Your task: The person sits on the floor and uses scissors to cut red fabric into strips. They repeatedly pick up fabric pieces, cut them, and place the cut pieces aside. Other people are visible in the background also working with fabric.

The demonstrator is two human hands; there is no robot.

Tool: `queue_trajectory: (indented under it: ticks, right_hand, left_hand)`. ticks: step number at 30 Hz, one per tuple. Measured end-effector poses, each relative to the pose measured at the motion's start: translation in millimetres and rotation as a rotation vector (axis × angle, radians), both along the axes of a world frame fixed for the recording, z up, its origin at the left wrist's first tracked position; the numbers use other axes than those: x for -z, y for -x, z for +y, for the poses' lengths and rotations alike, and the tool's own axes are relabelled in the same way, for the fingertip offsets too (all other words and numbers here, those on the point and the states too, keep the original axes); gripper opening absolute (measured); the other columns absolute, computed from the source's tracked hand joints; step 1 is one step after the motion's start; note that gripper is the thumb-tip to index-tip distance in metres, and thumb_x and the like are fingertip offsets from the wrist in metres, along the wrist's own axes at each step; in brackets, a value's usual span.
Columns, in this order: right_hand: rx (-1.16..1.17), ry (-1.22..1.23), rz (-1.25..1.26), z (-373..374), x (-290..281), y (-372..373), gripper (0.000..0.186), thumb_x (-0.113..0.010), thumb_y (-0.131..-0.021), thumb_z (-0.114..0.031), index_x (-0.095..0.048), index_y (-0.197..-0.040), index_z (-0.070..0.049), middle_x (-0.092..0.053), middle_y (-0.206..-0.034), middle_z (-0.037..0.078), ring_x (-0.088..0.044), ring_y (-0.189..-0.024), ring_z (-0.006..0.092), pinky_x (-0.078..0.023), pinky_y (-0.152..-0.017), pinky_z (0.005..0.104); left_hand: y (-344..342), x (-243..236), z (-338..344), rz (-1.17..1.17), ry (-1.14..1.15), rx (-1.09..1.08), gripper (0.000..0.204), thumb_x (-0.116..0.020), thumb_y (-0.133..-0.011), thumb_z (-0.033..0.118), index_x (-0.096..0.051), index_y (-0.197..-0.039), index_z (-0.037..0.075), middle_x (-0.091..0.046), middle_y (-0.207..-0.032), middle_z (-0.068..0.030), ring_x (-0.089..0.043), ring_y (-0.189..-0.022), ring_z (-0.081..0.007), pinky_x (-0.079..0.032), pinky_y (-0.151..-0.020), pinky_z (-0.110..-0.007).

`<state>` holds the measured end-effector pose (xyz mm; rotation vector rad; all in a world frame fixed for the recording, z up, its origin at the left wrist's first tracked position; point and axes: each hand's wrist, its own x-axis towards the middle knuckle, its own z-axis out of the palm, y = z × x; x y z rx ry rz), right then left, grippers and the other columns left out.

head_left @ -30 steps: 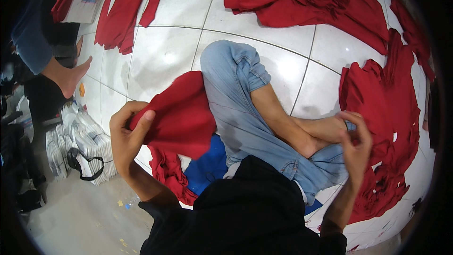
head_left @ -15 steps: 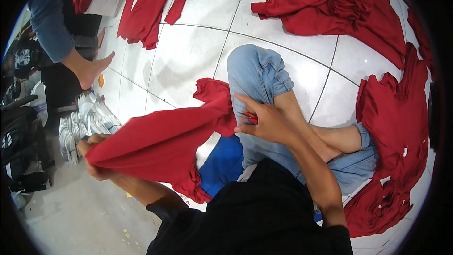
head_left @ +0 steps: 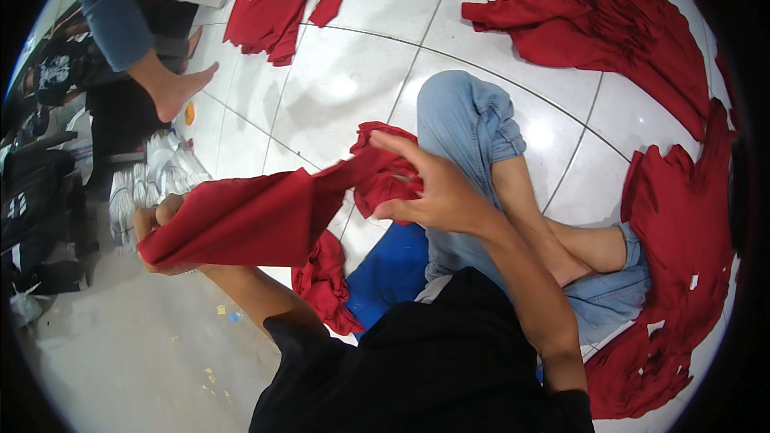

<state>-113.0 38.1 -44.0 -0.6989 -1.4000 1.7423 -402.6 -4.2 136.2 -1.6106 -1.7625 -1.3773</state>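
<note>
My left hand (head_left: 163,228) is closed on one end of a red garment (head_left: 249,220), holding it stretched out to the left above the floor. The garment's other part hangs in folds beside my raised knee. My right hand (head_left: 439,192) is at those folds, thumb and forefinger spread apart. Small red-handled snips (head_left: 410,180) seem to lie in its palm; they barely show against the red cloth, and the other fingers are hidden. Below the garment, more crumpled red cloth (head_left: 325,285) lies next to a blue cloth (head_left: 391,269) by my lap.
Red garments lie at the top right (head_left: 593,24), along the right (head_left: 682,216) and at the top (head_left: 281,0). My crossed legs in jeans (head_left: 461,120) fill the middle. Bundled white strips (head_left: 156,184) and dark bags stand at left, near another person's bare foot (head_left: 180,92).
The garment's left part has folded over and looks shorter. My right hand has moved a little up over the folds, hiding most of the snips. The whole view has shifted slightly.
</note>
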Motion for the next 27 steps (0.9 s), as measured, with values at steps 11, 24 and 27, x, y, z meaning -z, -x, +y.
queue_trajectory:
  ticks: [11,24,27]
  right_hand:
    - [-0.453,0.431,0.081,-25,16,-7,0.028,-0.072,-0.100,-0.028,-0.072,-0.107,-0.002,-0.061,-0.068,-0.004,-0.053,-0.064,0.0033,-0.042,-0.057,0.0228]
    - [0.370,-0.296,-0.219,-7,13,54,0.073,-0.086,-0.085,-0.028,-0.053,-0.148,-0.007,-0.060,-0.142,0.014,-0.070,-0.115,0.0310,-0.059,-0.089,0.0397]
    - [0.391,-0.410,-0.288,-4,5,50,0.081,-0.085,-0.084,-0.033,-0.048,-0.152,-0.009,-0.059,-0.143,0.014,-0.071,-0.107,0.0327,-0.059,-0.082,0.0430]
  left_hand:
    - [41,9,7,-1.197,0.119,1.369,0.027,-0.049,-0.105,0.036,-0.048,-0.089,0.014,-0.045,-0.074,0.0016,-0.042,-0.060,-0.0110,-0.040,-0.052,-0.027]
    - [22,6,14,-0.494,-0.308,0.492,0.026,-0.052,-0.107,0.032,-0.061,-0.118,0.010,-0.056,-0.079,-0.0014,-0.057,-0.074,-0.0108,-0.048,-0.063,-0.026]
    - [26,-4,10,-0.703,-0.214,0.824,0.022,-0.054,-0.106,0.028,-0.063,-0.112,0.009,-0.057,-0.079,-0.0004,-0.058,-0.075,-0.0106,-0.049,-0.065,-0.026]
